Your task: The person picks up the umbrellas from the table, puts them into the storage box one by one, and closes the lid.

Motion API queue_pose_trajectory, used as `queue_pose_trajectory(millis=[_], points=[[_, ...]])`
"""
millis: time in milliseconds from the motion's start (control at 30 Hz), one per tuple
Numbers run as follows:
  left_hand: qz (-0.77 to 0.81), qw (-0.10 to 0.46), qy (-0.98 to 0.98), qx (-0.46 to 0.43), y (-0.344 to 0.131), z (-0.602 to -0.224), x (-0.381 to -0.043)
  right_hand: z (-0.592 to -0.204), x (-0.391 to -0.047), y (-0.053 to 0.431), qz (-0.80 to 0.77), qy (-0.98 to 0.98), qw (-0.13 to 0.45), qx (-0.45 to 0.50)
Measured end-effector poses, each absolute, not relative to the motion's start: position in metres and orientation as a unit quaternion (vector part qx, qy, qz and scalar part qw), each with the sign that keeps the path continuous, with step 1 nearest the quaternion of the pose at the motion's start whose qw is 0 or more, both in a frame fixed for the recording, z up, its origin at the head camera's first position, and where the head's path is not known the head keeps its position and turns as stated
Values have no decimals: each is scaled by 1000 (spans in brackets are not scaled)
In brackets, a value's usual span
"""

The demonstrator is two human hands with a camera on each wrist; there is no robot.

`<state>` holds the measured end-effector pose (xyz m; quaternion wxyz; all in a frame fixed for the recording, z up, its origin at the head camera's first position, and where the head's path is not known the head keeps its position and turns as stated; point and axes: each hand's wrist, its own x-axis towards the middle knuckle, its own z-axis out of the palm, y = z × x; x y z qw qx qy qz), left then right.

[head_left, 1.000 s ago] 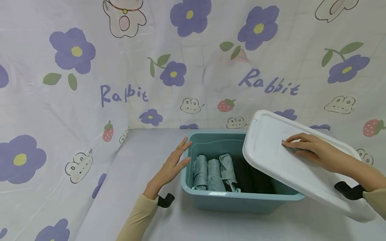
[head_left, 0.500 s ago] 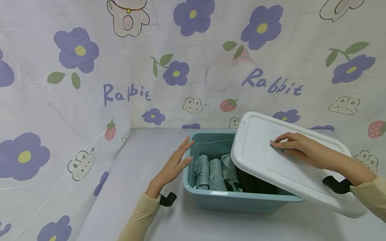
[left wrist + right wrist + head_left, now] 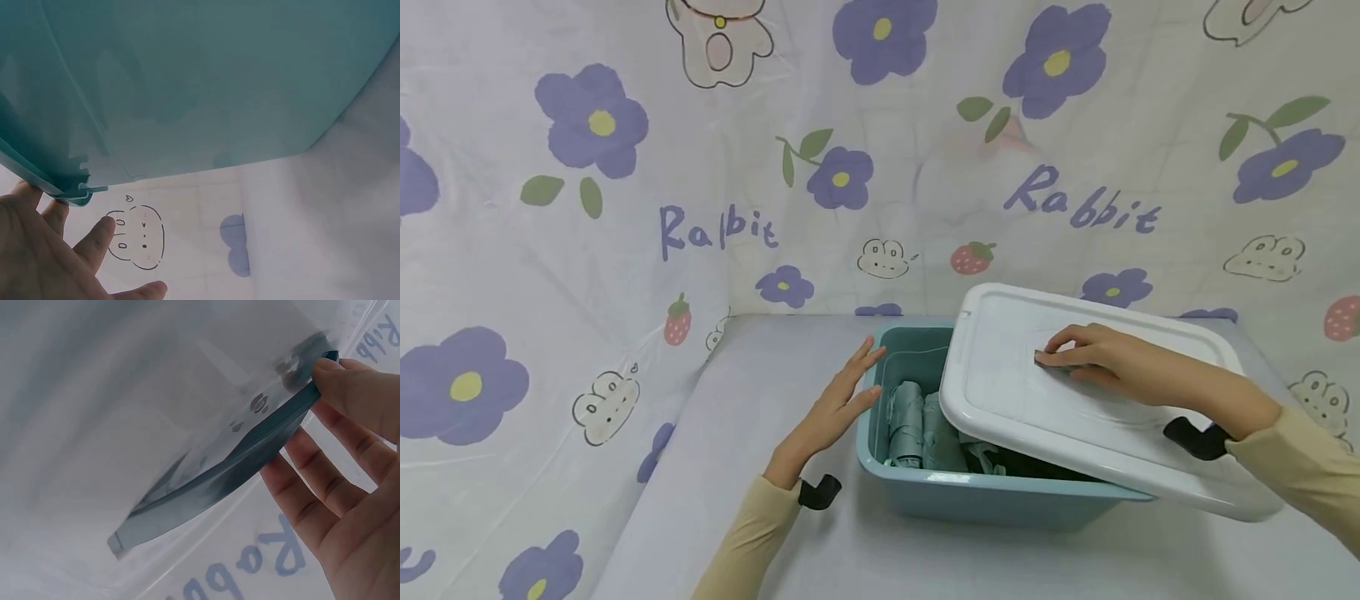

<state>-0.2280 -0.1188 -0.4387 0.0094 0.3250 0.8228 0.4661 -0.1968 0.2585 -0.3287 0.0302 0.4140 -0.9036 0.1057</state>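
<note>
A blue-green storage bin stands on the table, partly covered by a white lid. My right hand holds that lid tilted over the bin's middle and right side. In the right wrist view, thumb and fingers pinch one end of the lid's blue-green handle. My left hand is at the bin's left end, fingers spread and nearly straight, fingertips right at the rim. Rolled grey-green cloth bundles lie inside the bin's left part; the lid hides most of the other contents.
A pale cloth covers the table. Behind and to the left hangs a white sheet printed with purple flowers, rabbits and strawberries. The lid's right end sticks out beyond the bin's right side.
My right hand has moved the lid leftward and lower over the bin, covering dark contents and part of the rolled bundles. My left hand has stayed at the left rim.
</note>
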Motion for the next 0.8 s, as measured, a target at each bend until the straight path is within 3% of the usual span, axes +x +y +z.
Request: queue_pose_trajectory(millis=[300,800], points=[[487,9,813,320,-118,-465,-245,-326,-200,242,105,-905,-6,413],[515,-7,799,310,-110,-440,-220,-327,-207,207,93,-901,-44,421]])
